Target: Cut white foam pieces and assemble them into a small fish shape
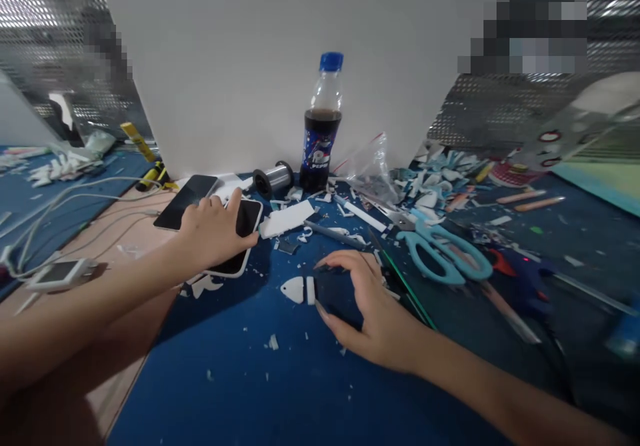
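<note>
My left hand (213, 229) rests on a black phone in a white case (247, 223), fingers curled over its screen and index finger raised. A second black phone (185, 201) lies just left of it. My right hand (373, 306) hovers over the blue mat (240, 379), fingers spread and curved, nothing in them, thumb near a small white cut piece (299, 290). A larger white foam piece (286, 219) lies between the phone and a Pepsi bottle (320, 126).
Teal scissors (443, 253) lie right of my right hand. A solder spool (273, 179), a clear plastic bag (373, 166) and many white and blue scraps litter the back. Cables and a small white device (57, 275) lie at left. A white board stands behind.
</note>
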{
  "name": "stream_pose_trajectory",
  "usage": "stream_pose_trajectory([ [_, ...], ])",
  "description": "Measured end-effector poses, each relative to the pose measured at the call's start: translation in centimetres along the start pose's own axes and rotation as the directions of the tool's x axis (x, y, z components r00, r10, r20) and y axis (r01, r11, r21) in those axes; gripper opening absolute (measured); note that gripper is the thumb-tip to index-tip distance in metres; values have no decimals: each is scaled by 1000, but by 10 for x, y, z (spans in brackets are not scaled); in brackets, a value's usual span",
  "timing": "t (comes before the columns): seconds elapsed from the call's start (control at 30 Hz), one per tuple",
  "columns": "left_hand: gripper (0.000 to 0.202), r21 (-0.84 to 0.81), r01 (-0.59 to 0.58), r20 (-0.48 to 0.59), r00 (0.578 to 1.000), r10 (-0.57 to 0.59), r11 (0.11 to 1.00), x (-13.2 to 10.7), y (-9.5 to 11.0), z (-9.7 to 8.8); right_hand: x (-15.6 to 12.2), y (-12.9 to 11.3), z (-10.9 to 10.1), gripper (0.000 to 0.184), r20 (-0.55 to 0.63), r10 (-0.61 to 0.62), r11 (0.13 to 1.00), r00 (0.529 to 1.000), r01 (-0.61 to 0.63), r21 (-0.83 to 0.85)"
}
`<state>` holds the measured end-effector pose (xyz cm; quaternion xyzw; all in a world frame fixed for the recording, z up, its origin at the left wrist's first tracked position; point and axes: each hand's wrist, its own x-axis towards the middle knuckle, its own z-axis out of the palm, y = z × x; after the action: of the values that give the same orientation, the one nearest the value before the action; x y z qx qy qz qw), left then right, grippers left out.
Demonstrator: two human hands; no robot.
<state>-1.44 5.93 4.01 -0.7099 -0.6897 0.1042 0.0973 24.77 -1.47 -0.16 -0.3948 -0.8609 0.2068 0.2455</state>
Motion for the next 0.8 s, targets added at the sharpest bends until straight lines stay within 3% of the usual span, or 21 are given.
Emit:
stream_pose_trajectory([
  [0.13, 88, -30, 13, 55, 998, -12, 999, 13, -2, -3, 1, -4, -1, 41, 7, -11, 1000, 1000, 11, -21],
  [0.23, 50, -40, 28, 77, 997, -25, 999, 24, -1, -6, 1, -6, -1, 41, -11, -20, 998, 1000, 19, -62],
  [0.3, 38, -58, 15, 103, 995, -9, 998, 31, -1, -7, 1, -6, 0, 41, -25, -22, 996, 999, 20, -84],
  [0.5, 35, -134, 12, 156, 988, 9, 991, 44, -2, -6, 0, -7, 3, 39, -55, -53, 990, 997, 46, -134],
  [0.8, 35, -223, 27, -3, 1000, -28, 974, 32, 6, -4, -3, -13, 4, 36, -119, -95, 950, 988, 55, -306],
])
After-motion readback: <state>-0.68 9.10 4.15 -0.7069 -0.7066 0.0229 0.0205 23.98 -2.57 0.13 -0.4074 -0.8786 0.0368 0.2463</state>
